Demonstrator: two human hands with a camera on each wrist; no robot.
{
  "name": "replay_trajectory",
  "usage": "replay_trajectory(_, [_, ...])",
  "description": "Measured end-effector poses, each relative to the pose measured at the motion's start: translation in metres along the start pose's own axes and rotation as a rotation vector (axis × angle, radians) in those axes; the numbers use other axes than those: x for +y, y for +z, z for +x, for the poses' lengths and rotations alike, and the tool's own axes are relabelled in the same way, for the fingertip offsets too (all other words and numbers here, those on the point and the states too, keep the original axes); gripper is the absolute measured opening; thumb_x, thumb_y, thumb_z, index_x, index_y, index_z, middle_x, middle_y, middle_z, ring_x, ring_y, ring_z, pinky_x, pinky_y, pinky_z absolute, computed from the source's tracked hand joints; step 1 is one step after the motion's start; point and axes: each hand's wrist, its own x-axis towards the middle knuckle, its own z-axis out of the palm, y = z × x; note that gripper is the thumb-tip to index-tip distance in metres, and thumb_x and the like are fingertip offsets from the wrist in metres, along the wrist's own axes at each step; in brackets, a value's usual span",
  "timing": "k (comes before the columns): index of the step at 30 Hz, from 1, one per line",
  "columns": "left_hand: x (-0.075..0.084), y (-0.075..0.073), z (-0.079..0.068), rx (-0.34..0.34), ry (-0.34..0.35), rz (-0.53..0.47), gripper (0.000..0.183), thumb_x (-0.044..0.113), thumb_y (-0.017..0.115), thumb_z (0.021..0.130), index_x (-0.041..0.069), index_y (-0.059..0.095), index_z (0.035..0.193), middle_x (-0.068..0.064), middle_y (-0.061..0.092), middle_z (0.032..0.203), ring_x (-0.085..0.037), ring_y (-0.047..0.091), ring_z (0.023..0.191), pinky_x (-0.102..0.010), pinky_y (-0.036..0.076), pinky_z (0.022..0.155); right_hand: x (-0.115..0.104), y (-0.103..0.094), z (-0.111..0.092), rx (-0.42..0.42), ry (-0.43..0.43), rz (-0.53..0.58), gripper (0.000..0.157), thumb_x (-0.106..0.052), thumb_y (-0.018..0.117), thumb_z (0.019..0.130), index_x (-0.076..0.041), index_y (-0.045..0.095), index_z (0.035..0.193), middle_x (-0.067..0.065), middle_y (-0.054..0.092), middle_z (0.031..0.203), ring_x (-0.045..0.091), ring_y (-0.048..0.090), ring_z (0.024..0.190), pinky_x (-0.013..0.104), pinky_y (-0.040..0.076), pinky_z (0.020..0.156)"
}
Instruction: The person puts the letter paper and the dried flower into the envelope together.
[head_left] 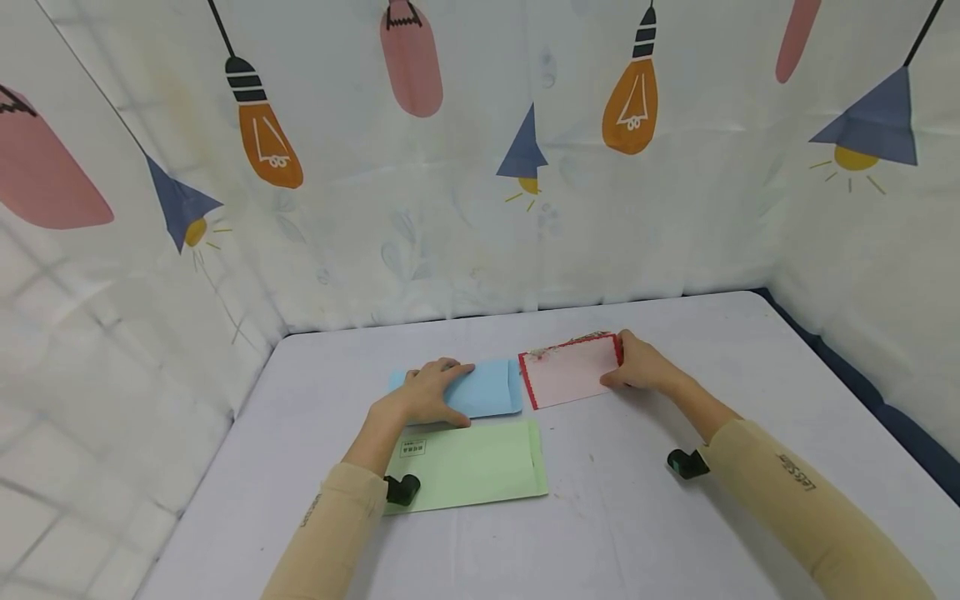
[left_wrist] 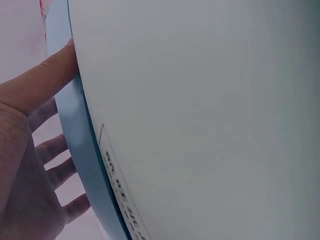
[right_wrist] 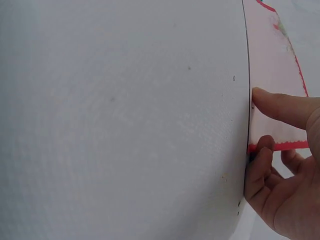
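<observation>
A light blue envelope lies flat on the table, its right end close beside a pink card. Over its left part my left hand rests with spread fingers, thumb at the near edge; the left wrist view shows the thumb along the blue border. The pink card has a red scalloped edge and a floral pattern along its far side. My right hand pinches the card's right end. In the right wrist view the thumb lies on top while the fingers curl at the red edge.
A pale green envelope with a small printed box lies in front of the blue one, under my left wrist. The white-covered table meets a curtain printed with lamps and bulbs at the back and sides.
</observation>
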Motion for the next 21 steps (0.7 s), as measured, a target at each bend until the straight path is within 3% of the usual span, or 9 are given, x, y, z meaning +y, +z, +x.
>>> replay_trajectory(7, [-0.0006,-0.0003,-0.0005,0.0,0.003,0.005,0.097,0.049,0.086,0.081,0.021,0.038,0.161,-0.012,0.037,0.157,-0.034,0.036,0.143,-0.061,0.027,0.11,0.0017,0.0025,0.0019,0.033,-0.024,-0.012,0.059,-0.017,0.084,0.084,0.011,0.046,0.12,0.016,0.054,0.097,0.03,0.053,0.09,0.04,0.046,0.074])
replay_trajectory(12, [-0.0012,0.0,-0.0001,-0.001,0.003,0.006,0.097,0.049,0.086,0.081,0.022,0.038,0.161,-0.011,0.037,0.157,-0.034,0.036,0.143,-0.06,0.027,0.11,0.001,0.0026,0.0005,0.029,-0.007,0.025,0.057,-0.015,0.083,0.085,0.008,0.045,0.122,0.014,0.053,0.094,0.026,0.054,0.082,0.037,0.044,0.069])
replay_trajectory(17, [-0.0025,0.0005,0.0005,-0.001,0.0,0.007,0.097,0.049,0.086,0.081,0.023,0.038,0.161,-0.01,0.038,0.157,-0.033,0.036,0.143,-0.059,0.028,0.11,-0.0014,0.0019,-0.0019,0.019,0.004,0.047,0.062,-0.014,0.081,0.087,0.01,0.043,0.13,0.021,0.057,0.108,0.028,0.056,0.09,0.038,0.049,0.076])
replay_trajectory(21, [-0.0024,0.0006,0.0005,0.002,-0.001,0.002,0.098,0.049,0.086,0.08,0.023,0.038,0.161,-0.011,0.038,0.157,-0.033,0.036,0.143,-0.06,0.028,0.11,-0.0006,0.0024,-0.0027,0.015,-0.013,0.045,0.058,-0.014,0.078,0.089,0.011,0.046,0.13,0.025,0.059,0.116,0.029,0.059,0.09,0.041,0.053,0.079])
